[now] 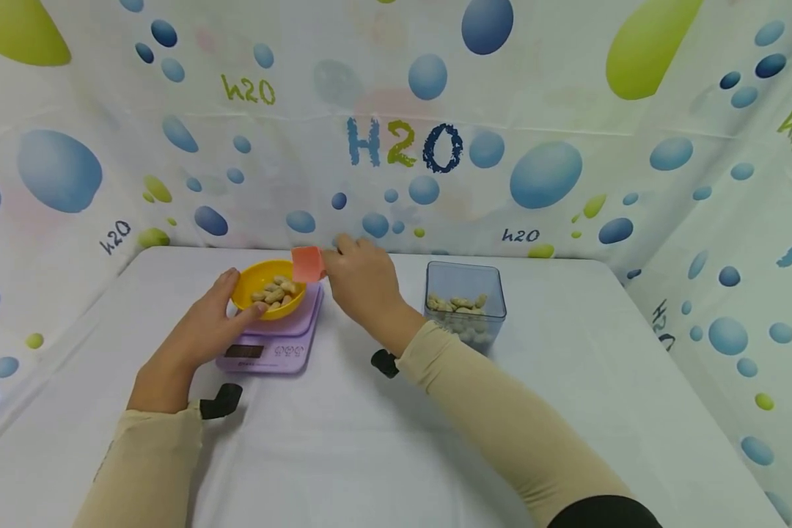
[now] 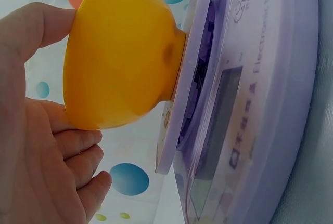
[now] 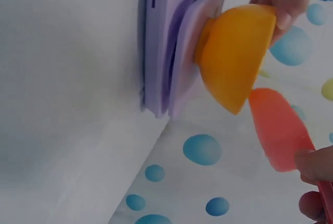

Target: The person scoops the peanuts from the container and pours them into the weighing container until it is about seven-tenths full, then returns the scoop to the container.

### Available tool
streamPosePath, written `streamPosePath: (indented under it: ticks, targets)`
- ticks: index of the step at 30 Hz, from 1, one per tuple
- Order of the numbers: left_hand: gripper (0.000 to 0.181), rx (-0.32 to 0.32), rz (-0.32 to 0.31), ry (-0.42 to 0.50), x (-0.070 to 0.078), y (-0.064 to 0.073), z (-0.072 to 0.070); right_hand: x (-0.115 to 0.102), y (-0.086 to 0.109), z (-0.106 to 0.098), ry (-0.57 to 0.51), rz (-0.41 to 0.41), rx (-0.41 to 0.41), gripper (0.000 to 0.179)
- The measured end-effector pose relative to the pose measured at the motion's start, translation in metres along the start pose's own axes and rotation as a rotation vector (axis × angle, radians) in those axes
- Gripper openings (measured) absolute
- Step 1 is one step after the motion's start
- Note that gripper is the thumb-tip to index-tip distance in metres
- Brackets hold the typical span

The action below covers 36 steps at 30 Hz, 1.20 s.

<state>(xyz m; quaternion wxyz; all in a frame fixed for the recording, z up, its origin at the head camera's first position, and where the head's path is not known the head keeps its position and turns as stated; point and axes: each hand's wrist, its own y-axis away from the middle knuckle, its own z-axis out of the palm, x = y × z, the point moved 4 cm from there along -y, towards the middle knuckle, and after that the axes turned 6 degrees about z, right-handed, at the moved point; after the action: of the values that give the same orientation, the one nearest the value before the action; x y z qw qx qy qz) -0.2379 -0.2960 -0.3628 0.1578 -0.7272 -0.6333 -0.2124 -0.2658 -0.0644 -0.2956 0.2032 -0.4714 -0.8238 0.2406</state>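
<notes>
A yellow bowl with several unshelled peanuts in it stands on a purple kitchen scale. My left hand holds the bowl by its rim, thumb on the near side and fingers at the left. My right hand grips the red handle of an orange-red scoop. The scoop's tip is at the bowl's right rim, tilted toward it; the head view does not show its inside. In the left wrist view the bowl's base rests on the scale's platform.
A clear bluish plastic container with more peanuts stands to the right, beyond my right forearm. White cloth covers the table. Behind it hangs a white curtain with blue and green spots.
</notes>
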Motion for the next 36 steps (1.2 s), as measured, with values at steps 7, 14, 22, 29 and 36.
streamPosePath:
  ticks: [7, 14, 22, 29, 36]
  targets:
    - [0.095, 0.047, 0.028, -0.001, 0.005, -0.001, -0.002, 0.032, 0.005, -0.012, -0.122, 0.089, -0.1, 0.026]
    - [0.088, 0.107, 0.123, 0.011, 0.033, -0.005, -0.002, 0.089, 0.023, -0.04, -0.358, 0.193, -0.269, 0.034]
    - [0.084, 0.09, 0.243, 0.04, 0.086, -0.013, 0.005, 0.163, 0.055, -0.064, -0.481, 0.292, -0.379, 0.037]
    - [0.088, 0.003, 0.327, 0.009, 0.138, -0.032, 0.034, 0.208, 0.079, -0.072, -0.484, 0.379, -0.454, 0.04]
    - [0.085, -0.052, 0.41, 0.045, 0.183, -0.047, 0.072, 0.222, 0.092, -0.072, -0.459, 0.35, -0.506, 0.036]
